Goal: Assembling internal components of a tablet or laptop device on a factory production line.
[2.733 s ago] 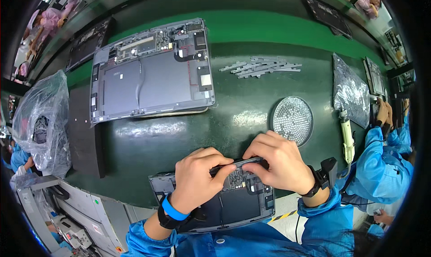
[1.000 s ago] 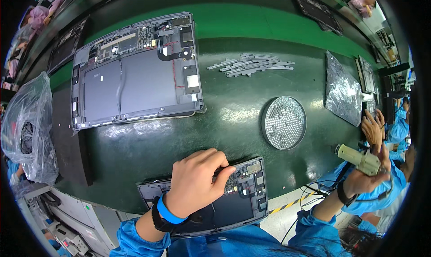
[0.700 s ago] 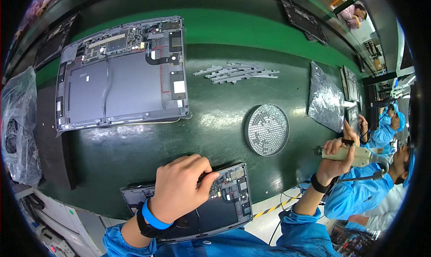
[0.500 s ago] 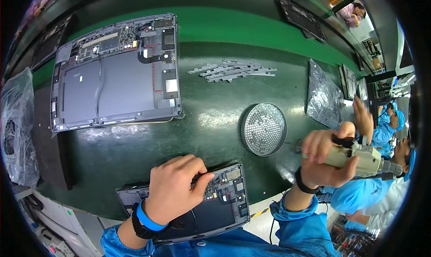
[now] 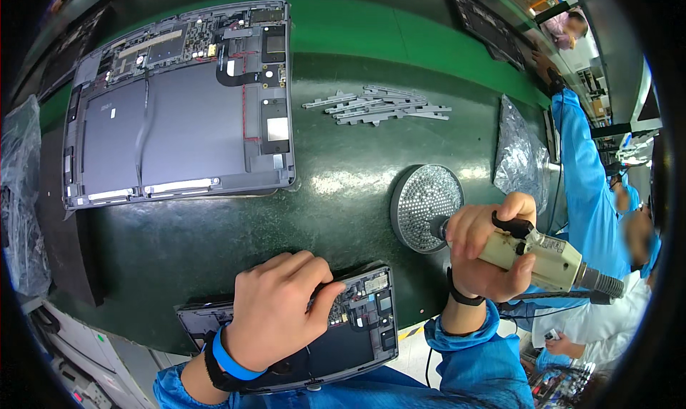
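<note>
My right hand (image 5: 489, 255) is wrapped round a cream electric screwdriver (image 5: 550, 260). The screwdriver's dark nose is over the right side of a round metal dish (image 5: 421, 187) of small shiny screws; its tip is hidden. At the near edge of the bench, an opened laptop base (image 5: 361, 355) shows its circuit board and dark lower half. Over the far side of that base my left hand (image 5: 282, 302) is closed, with thumb and forefinger close together at the board. Whatever lies between those fingertips is hidden.
A larger open laptop base (image 5: 186, 134) lies far left. Grey notched strips (image 5: 386, 107) are piled at the back middle. Plastic bags lie left (image 5: 25, 194) and right (image 5: 520, 155). A dark slab (image 5: 71, 259) is at left. A co-worker's blue sleeve (image 5: 577, 148) reaches along the right.
My right hand has brought the screwdriver leftward, so its nose now overlaps the screw dish. My left hand stays at the near laptop base. A co-worker's arm has stretched farther away on the right.
</note>
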`<state>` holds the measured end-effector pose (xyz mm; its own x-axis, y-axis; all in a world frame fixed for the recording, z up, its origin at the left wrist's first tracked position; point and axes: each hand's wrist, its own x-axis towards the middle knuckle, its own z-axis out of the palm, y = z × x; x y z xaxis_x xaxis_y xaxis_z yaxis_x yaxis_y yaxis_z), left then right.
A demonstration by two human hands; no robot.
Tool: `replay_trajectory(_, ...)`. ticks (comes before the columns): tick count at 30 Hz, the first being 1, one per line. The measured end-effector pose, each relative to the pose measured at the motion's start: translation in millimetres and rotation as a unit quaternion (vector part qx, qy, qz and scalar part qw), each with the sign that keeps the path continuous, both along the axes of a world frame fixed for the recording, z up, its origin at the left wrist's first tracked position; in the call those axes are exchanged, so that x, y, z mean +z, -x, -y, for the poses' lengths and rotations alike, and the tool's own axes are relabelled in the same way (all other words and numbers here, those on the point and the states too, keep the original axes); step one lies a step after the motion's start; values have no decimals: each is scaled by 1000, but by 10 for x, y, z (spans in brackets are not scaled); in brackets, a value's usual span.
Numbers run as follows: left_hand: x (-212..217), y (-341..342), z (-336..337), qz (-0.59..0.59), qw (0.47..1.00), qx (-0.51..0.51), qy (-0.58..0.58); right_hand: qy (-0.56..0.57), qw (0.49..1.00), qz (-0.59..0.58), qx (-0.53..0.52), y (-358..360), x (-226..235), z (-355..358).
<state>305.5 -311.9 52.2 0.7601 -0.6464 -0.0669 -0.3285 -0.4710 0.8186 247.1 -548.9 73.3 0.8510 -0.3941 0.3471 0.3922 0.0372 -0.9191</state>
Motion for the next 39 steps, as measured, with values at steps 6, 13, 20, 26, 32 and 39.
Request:
replay_trajectory(6,-3,5,9,0,1000,2,4,18,1000,-12,-5,-1,-33,15)
replay_trajectory(13,1,-6,-11,17,1000,7,18,34,998,22,-49,3,93,-131)
replay_trajectory(20,-41,14,-18,21,999,3,39,3,964,90,249,30,242,-567)
replay_trajectory(26,-32,13,-24,30,998,5,50,22,951,85,296,-12,148,-631)
replay_trajectory(32,-63,32,-51,35,998,5,54,-50,977,73,195,61,-7,-828)
replay_trajectory(39,-71,54,-54,41,997,1,58,18,971,47,232,-6,5,-840)
